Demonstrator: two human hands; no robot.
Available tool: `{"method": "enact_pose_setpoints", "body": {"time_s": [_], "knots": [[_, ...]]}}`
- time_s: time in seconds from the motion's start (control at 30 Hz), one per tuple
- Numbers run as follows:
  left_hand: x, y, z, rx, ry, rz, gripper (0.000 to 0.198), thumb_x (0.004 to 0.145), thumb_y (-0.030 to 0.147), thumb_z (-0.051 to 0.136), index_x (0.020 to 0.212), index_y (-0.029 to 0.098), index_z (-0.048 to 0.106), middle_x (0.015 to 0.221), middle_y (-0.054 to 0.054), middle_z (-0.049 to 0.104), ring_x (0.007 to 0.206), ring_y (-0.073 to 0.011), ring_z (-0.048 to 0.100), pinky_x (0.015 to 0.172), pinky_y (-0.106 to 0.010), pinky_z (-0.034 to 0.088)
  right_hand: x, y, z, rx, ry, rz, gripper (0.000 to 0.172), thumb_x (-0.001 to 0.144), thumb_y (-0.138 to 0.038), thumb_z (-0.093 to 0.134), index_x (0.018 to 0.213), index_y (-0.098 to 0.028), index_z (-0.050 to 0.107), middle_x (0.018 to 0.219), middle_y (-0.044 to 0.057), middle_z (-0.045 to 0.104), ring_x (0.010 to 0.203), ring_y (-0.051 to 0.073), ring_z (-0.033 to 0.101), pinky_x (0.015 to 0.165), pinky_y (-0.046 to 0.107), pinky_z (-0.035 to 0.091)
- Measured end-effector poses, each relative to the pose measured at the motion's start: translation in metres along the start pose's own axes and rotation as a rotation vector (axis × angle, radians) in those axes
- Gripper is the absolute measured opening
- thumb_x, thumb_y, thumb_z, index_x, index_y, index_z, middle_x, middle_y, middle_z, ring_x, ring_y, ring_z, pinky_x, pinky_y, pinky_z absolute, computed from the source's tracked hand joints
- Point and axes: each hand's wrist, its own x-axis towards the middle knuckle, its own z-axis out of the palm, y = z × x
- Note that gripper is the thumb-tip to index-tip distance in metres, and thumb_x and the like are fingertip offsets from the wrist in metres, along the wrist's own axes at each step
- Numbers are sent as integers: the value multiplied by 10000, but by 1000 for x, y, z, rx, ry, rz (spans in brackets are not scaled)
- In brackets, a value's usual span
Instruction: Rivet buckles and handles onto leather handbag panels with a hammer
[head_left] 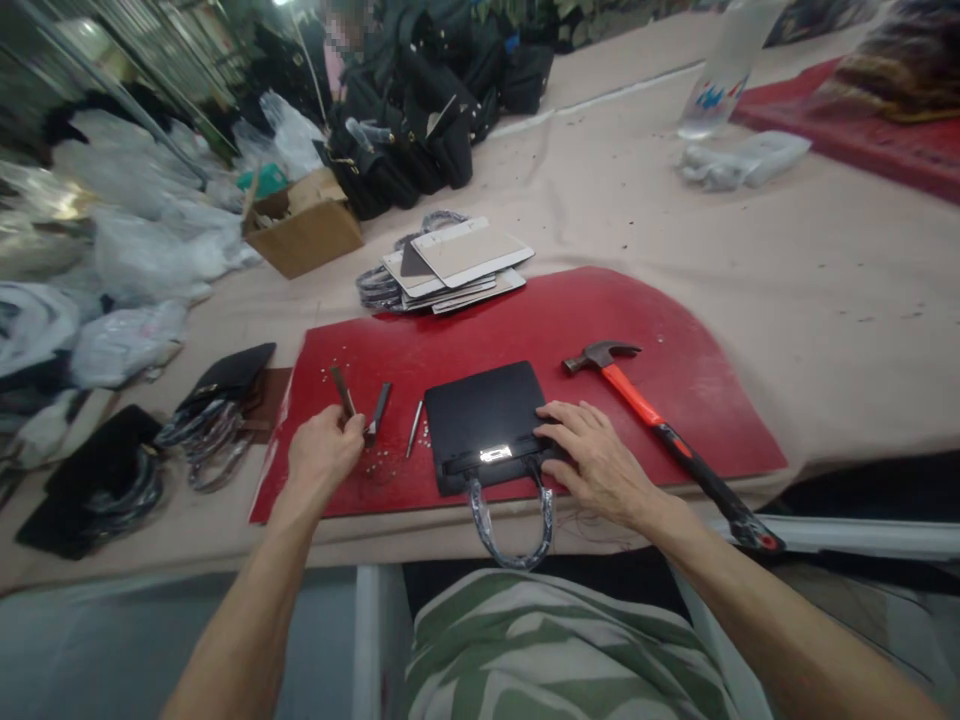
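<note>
A black handbag panel (480, 410) with a silver metal clasp (495, 453) lies flat on the red mat (480, 340). Its handle (484, 520), wrapped in clear plastic, hangs toward me over the table edge. My right hand (596, 462) rests on the panel's right edge with fingers stretched out. To the left, my left hand (322, 455) pinches a narrow brownish strip-like tool (342, 390) by its lower end. Close to those fingertips lie a dark flat bar tool (382, 405), a thin silver rod (414, 430) and several tiny pale bits (384, 468).
A claw hammer (634, 395) with an orange and black handle lies right of the panel. Behind it are stacked pale panels (472, 255), a cardboard box (307, 235) and black bags (442, 100). Plastic-wrapped black pieces (217, 395) lie left; a bottle (720, 85) stands far right.
</note>
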Motion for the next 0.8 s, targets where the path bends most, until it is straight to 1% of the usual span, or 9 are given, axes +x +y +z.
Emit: {"method": "enact_pose_setpoints", "body": {"time_s": [0.1, 0.17, 0.23, 0.3, 0.37, 0.47, 0.53, 0.67, 0.8], "knots": [[1, -13, 9, 216, -107, -30, 377, 918, 399, 440, 948, 131, 704, 931, -208, 726, 930, -379, 688, 745, -413, 501, 0, 3, 2, -9, 14, -14, 290, 916, -223, 583, 1206, -207, 583, 1416, 141, 519, 1320, 317, 462, 1109, 583, 315], [-4, -12, 13, 271, -73, 4, 387, 945, 373, 415, 957, 110, 698, 968, -218, 708, 938, -367, 682, 757, -413, 498, 0, 6, 3, -15, 18, -28, 286, 918, -227, 583, 1202, -203, 590, 1407, 144, 520, 1309, 322, 465, 1099, 579, 324], [-14, -7, 13, 315, 26, 68, 381, 965, 349, 407, 971, 93, 689, 1011, -217, 682, 939, -356, 669, 769, -418, 493, 2, 6, 3, -26, 16, -43, 279, 916, -220, 590, 1194, -188, 603, 1391, 151, 523, 1284, 324, 471, 1085, 566, 338], [-29, 3, 14, 300, 135, 160, 351, 981, 333, 417, 1008, 99, 677, 1041, -195, 664, 931, -336, 657, 781, -417, 489, 5, 6, 1, -41, 8, -60, 257, 915, -200, 595, 1168, -170, 626, 1344, 156, 541, 1227, 317, 493, 1047, 530, 376], [-47, 18, 17, 168, 178, 306, 286, 991, 326, 455, 1033, 141, 669, 1047, -143, 665, 916, -289, 652, 803, -389, 490, 10, 3, -1, -68, -6, -76, 215, 917, -184, 597, 1123, -163, 654, 1258, 149, 573, 1137, 300, 519, 981, 479, 415], [-75, 44, 28, -68, 93, 574, 157, 971, 312, 565, 1022, 199, 661, 1039, -74, 662, 917, -230, 641, 819, -334, 497, 21, -3, -8, -155, -70, -102, 154, 927, -162, 587, 1054, -172, 675, 1108, 118, 608, 991, 264, 526, 876, 411, 426], [-86, 61, 36, -96, 24, 690, 116, 939, 299, 631, 989, 198, 657, 1010, -67, 648, 923, -234, 626, 809, -335, 502, 28, -8, -13, -245, -150, -145, 168, 930, -118, 546, 1033, -167, 669, 1017, 105, 609, 908, 245, 511, 810, 377, 412], [-87, 79, 47, 20, 7, 804, 87, 945, 249, 612, 901, 175, 628, 932, -81, 614, 900, -261, 592, 773, -366, 495, 35, -18, -21, -400, -289, -284, 258, 907, -17, 440, 1024, -140, 635, 949, 109, 582, 819, 229, 480, 741, 352, 395], [-82, 78, 51, 130, 27, 963, 120, 956, 132, 495, 933, 150, 611, 914, -106, 593, 844, -268, 561, 699, -374, 472, 34, -23, -20, -495, -308, -360, 250, 932, -27, 412, 1039, -118, 618, 953, 117, 570, 799, 228, 469, 719, 344, 390]]}}
